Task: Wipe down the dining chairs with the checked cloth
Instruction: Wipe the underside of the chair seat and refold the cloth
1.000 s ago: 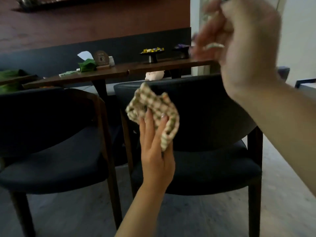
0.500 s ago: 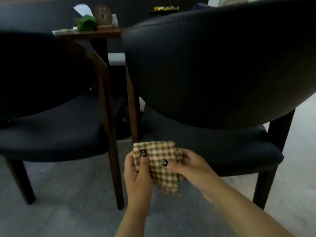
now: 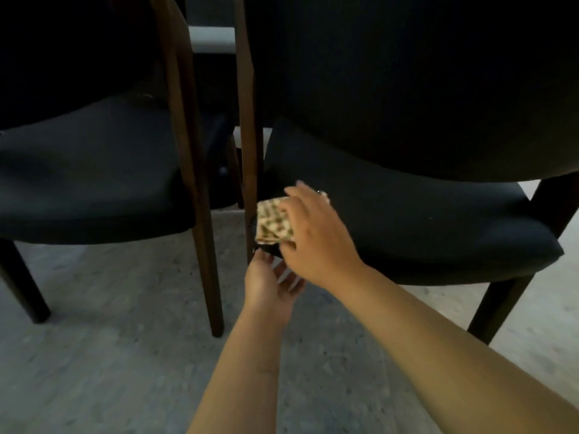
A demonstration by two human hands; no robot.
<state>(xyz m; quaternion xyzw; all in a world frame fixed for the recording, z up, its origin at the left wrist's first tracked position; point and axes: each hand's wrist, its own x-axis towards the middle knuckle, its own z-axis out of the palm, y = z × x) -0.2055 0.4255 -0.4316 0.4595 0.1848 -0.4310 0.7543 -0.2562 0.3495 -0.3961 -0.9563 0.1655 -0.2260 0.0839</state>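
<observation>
Grey stone-look floor [image 3: 94, 355] fills the near ground, and over it both forearms reach in. The left hand [image 3: 269, 280] sits lowest and nearest, palm up with its fingers loose just under the seat edge, its grip slack on nothing now where half a second ago it pinched the checked cloth [image 3: 272, 222] together with the other hand. Above and just beyond it the right hand [image 3: 313, 233] has taken over: flat fingers press the cloth down onto the front left corner of the right-hand chair [image 3: 407, 214], hard against its wooden leg [image 3: 249, 151]. That hand-over looks like the switch from folding to wiping, so I read this as the first stroke on this seat, with most of the cushion and the dark backrest yet to do. Further left, the second chair [image 3: 94, 183] stands close beside, untouched by either hand; it comes later
</observation>
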